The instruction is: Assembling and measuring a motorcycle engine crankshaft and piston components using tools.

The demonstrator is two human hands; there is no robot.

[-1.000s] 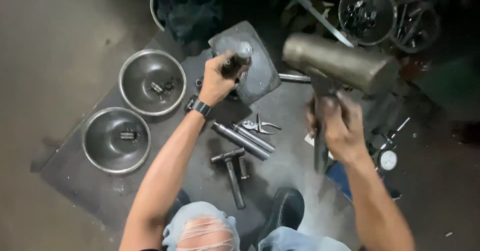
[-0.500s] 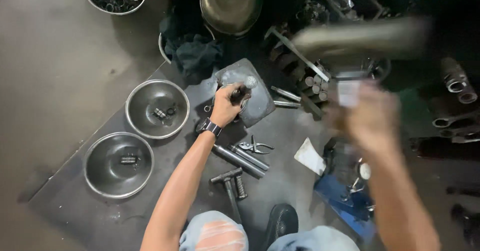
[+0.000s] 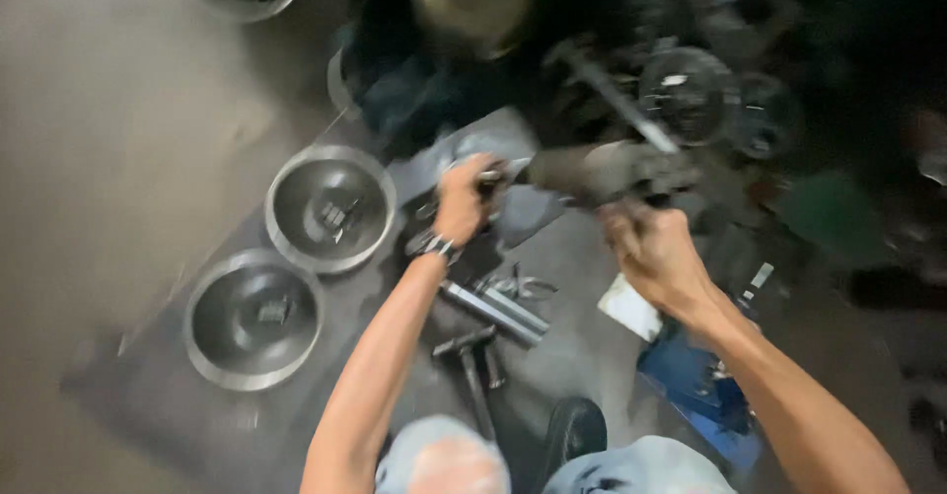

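Looking down from my head, my left hand (image 3: 462, 200) is closed around a small dark metal part (image 3: 490, 180), pinning it on the grey block (image 3: 513, 213) right under my fist; a watch (image 3: 434, 247) sits on that wrist. My right hand (image 3: 646, 247) is clenched on the handle of a big heavy hammer (image 3: 602, 171), whose blurred grey head lies just past my left knuckles, at or almost at the part I am holding; the blur hides whether they actually touch. To the left of my left forearm are two round steel bowls: the nearer bowl (image 3: 330, 208) is beside my wrist with a few small pieces in it, and the farther bowl (image 3: 254, 318) lies down by my elbow with one small piece inside. Between my two forearms lie a pair of steel rods (image 3: 493, 309), pliers (image 3: 518, 285) and a smaller hammer (image 3: 472, 366). Just under my right wrist is a white scrap of paper (image 3: 629, 307), and below my right forearm a blue tray (image 3: 695, 395). Beyond both hands the heap of dark metal parts is too blurred to sort out.
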